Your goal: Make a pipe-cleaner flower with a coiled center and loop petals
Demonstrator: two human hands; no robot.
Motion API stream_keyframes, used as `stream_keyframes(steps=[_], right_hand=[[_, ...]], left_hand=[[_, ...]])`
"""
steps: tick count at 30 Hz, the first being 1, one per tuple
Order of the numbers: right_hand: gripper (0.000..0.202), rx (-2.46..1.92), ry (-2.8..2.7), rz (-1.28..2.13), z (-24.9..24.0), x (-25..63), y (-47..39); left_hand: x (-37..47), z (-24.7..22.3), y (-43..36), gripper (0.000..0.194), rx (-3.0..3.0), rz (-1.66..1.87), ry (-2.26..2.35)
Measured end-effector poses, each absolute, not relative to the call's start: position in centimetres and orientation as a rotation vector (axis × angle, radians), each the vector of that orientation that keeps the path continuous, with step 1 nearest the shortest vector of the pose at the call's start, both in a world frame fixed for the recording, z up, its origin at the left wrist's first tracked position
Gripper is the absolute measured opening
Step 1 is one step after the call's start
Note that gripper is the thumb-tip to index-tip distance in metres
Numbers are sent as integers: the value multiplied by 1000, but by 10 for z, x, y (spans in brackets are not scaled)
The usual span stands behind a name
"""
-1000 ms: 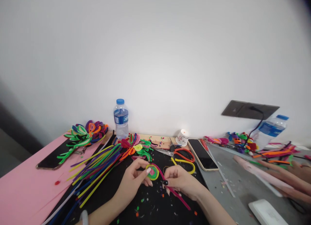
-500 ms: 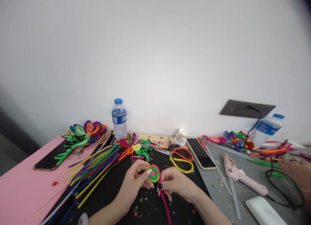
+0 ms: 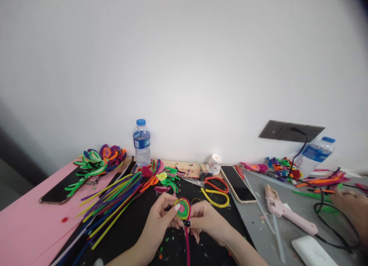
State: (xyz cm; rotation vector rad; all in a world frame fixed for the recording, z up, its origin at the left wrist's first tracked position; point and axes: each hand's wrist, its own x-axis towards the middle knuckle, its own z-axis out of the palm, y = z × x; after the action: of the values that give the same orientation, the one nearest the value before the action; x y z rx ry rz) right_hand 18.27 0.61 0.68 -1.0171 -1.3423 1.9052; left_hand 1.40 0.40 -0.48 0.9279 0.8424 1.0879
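While both hands meet low over the black mat (image 3: 138,227) on the bench (image 3: 25,227), the left hand (image 3: 161,220) pinches a small coiled disc of pipe cleaners (image 3: 183,208), green and yellow rings around a pink middle, its fingers (image 3: 176,207) pressed against the disc's left edge; the right hand (image 3: 205,220) closes on the disc's right side and on the pink pipe cleaner (image 3: 187,245) whose free tail hangs straight down from the coil, just below the fingers, to the bottom edge of the view; left of the fingers a loose bundle of straight pipe cleaners (image 3: 115,199) in purple, yellow, green and blue fans across the mat; just beyond the fingers lie bent loops in green, orange and pink (image 3: 161,176), with scissors (image 3: 214,183) with orange and yellow handles up and to the right; farther back a water bottle (image 3: 142,143) stands upright by the wall; right of the fingers a phone (image 3: 238,178) lies flat, and past it a pink glue gun (image 3: 283,212) rests on the grey surface; well apart on the far right another person's hand (image 3: 349,206) rests among a black cord (image 3: 330,220).
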Motion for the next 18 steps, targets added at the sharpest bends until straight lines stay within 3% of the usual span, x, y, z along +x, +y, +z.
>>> stream_keyframes(steps=[18], right_hand=[[33,-1014,-1336,1862,10,177,4]], left_hand=[[16,-6,3,24,1000,1104,829]])
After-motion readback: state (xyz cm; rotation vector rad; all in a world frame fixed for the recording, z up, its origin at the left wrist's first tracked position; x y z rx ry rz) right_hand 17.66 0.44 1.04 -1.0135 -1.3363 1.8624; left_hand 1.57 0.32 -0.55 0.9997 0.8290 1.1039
